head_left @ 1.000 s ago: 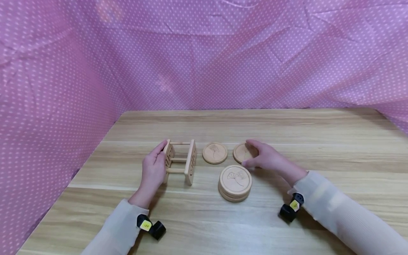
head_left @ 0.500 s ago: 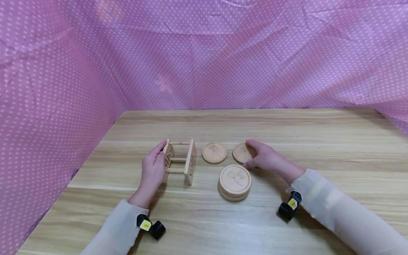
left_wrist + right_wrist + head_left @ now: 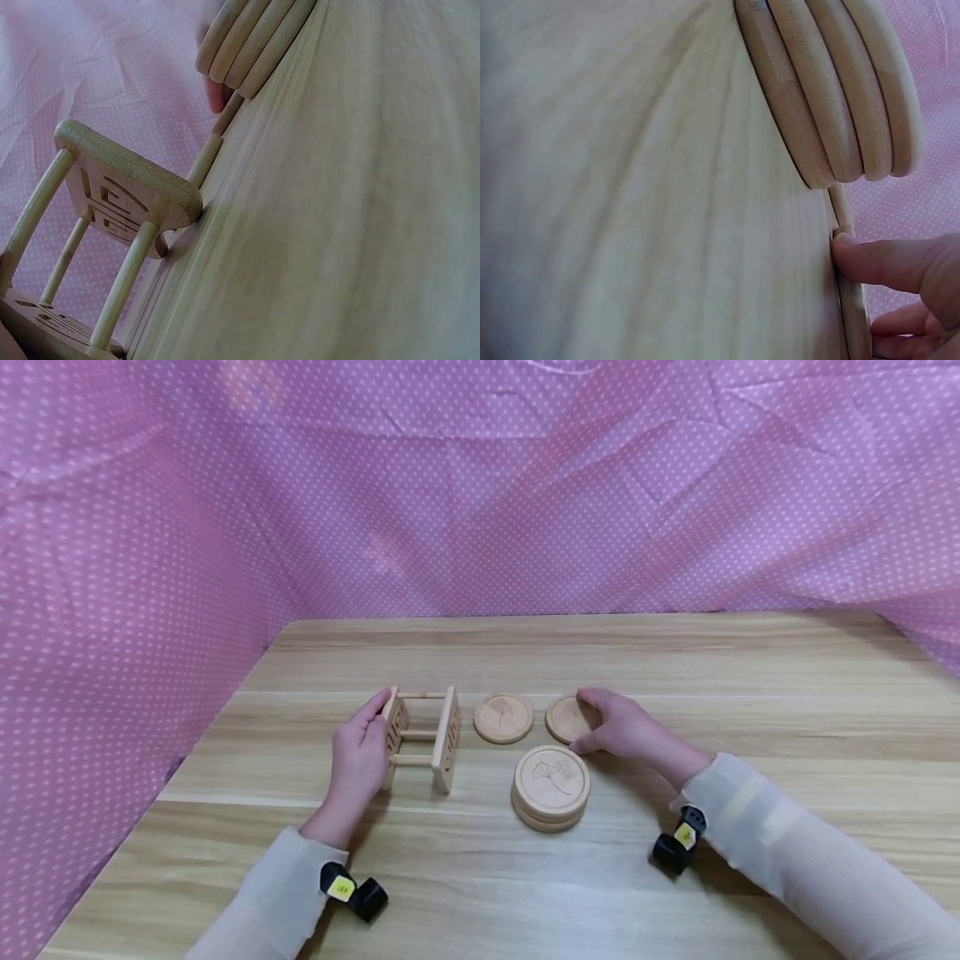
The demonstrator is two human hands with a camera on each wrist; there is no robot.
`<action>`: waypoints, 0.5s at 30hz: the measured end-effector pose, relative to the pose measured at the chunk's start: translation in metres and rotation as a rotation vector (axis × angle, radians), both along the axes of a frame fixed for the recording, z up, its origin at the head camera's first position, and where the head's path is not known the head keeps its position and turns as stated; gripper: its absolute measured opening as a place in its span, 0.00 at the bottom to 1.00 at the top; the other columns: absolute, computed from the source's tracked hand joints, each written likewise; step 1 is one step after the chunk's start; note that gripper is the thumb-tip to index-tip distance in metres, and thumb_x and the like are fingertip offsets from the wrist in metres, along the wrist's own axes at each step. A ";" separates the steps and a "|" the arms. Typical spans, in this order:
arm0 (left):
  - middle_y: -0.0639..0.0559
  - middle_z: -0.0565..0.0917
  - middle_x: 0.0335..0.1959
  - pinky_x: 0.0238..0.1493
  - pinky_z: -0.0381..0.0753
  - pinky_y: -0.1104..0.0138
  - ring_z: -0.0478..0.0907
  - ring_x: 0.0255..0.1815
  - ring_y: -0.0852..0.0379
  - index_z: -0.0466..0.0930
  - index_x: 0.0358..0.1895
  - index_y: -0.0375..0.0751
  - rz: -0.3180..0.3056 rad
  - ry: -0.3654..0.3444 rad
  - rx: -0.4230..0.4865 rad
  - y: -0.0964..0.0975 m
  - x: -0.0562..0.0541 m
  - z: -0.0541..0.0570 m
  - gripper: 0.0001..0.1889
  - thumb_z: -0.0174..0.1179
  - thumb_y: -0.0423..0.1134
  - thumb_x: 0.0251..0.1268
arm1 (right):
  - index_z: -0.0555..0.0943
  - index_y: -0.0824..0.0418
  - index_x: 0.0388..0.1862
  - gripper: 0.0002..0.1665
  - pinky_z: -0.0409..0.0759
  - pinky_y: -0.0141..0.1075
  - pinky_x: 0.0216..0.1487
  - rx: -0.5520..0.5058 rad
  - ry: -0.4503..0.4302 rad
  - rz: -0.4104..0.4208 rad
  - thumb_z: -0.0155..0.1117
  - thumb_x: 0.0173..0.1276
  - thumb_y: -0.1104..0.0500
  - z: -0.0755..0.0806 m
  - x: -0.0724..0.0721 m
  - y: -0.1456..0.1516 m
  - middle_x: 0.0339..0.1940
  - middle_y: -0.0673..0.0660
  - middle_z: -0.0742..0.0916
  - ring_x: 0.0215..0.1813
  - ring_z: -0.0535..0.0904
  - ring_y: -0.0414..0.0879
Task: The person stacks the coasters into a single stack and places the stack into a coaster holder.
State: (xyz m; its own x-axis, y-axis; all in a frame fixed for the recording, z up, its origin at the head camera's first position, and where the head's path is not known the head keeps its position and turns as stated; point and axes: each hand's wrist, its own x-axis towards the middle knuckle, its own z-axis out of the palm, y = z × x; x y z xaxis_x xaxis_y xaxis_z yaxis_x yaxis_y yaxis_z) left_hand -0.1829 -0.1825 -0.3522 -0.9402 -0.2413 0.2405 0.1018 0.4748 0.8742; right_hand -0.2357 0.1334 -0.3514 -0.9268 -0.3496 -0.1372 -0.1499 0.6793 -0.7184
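Observation:
My left hand [image 3: 360, 760] grips the left panel of a wooden coaster holder [image 3: 447, 739], which stands on the table with rods joining its two cut-out panels. Toward the back, my right hand [image 3: 630, 728] spans a round wooden coaster [image 3: 564, 720] lying flat, thumb at the near edge and fingers at the far one. The hand covers that coaster's right part. In the right wrist view the thumb [image 3: 885, 264] presses on the coaster's rim. Just in front is a stack of several coasters [image 3: 551, 783], the top one engraved with a leaf.
One more engraved coaster [image 3: 503, 718] lies flat between the holder and the right hand's coaster. All of it rests on a wood-grain table [image 3: 480, 893]. Pink dotted cloth [image 3: 480, 527] hangs behind the table and along its left side.
My right wrist and sleeve have shifted slightly left, with the fingers still at the same coaster. The left hand, holder and stack keep their places.

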 end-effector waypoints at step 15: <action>0.41 0.72 0.62 0.61 0.68 0.57 0.68 0.61 0.51 0.70 0.62 0.35 -0.002 -0.001 0.004 0.000 0.000 0.001 0.22 0.39 0.30 0.67 | 0.59 0.75 0.67 0.51 0.50 0.54 0.69 0.038 0.026 -0.021 0.74 0.48 0.59 0.003 0.000 0.000 0.68 0.73 0.63 0.69 0.54 0.66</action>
State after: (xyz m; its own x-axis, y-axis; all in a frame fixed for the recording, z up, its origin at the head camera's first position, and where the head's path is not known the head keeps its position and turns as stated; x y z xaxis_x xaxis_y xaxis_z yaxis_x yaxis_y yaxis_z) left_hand -0.1834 -0.1828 -0.3516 -0.9409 -0.2401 0.2388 0.1023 0.4709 0.8762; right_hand -0.2358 0.1337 -0.3486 -0.9375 -0.3245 -0.1258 -0.1533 0.7095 -0.6878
